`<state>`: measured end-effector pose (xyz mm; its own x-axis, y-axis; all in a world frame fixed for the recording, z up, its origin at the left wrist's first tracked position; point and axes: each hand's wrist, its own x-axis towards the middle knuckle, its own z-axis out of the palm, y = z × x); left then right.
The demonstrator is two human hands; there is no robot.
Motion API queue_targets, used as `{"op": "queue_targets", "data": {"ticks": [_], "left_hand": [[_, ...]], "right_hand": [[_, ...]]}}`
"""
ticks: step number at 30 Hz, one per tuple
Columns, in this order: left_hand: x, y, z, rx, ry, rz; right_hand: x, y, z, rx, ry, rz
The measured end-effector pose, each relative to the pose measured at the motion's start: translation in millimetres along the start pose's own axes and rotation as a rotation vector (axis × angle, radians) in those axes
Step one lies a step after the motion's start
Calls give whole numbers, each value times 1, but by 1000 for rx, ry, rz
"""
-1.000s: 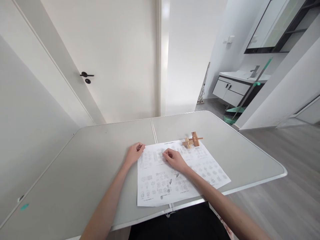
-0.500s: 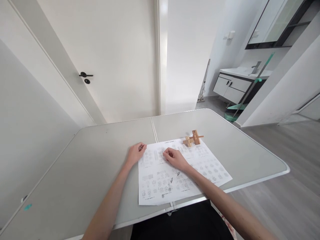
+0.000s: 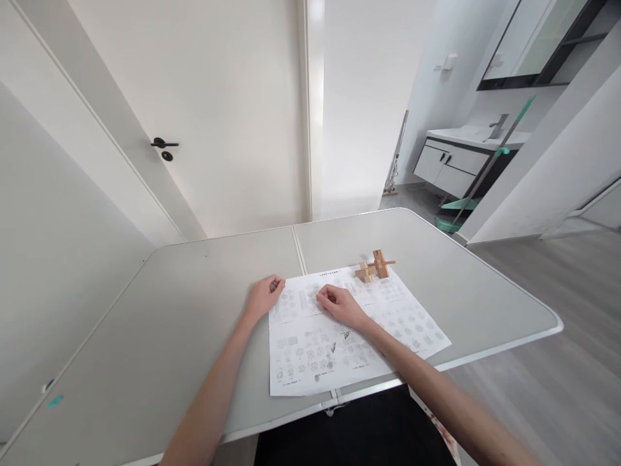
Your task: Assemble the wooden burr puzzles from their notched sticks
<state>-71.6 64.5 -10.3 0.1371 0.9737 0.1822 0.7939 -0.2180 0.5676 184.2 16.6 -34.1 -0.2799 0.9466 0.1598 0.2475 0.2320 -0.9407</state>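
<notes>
A large printed paper sheet (image 3: 310, 356) with rows of small diagrams lies on the table. My left hand (image 3: 266, 294) rests at its upper left corner, fingers loosely curled in with nothing showing in them. On the upper middle of the sheet lies my right hand (image 3: 342, 304), also curled closed, and no object is visible in it. Beyond it, at the sheet's far right edge, stand interlocking wooden puzzle pieces, a lighter wooden cross (image 3: 365, 272) and a darker wooden cross (image 3: 381, 264), touching or nearly so. Neither hand touches them.
The grey folding table (image 3: 194, 336) has a centre seam and a metal rim. A white door (image 3: 233, 116) stands beyond it. At the right, past a doorway, are a washbasin cabinet (image 3: 449, 169), a mop (image 3: 398, 155) and a green dustpan (image 3: 447, 224).
Both hands, the sheet and the wooden pieces keep their places. Only the camera view has shifted very slightly.
</notes>
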Motion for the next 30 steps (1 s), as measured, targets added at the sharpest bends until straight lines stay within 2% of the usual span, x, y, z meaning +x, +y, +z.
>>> {"op": "queue_targets", "data": {"ticks": [14, 30], "left_hand": [[1, -2, 0, 60, -25, 10], [0, -4, 1, 91, -17, 34]], "right_hand": [[-2, -15, -2, 85, -14, 60], [-2, -14, 1, 127, -2, 51]]}}
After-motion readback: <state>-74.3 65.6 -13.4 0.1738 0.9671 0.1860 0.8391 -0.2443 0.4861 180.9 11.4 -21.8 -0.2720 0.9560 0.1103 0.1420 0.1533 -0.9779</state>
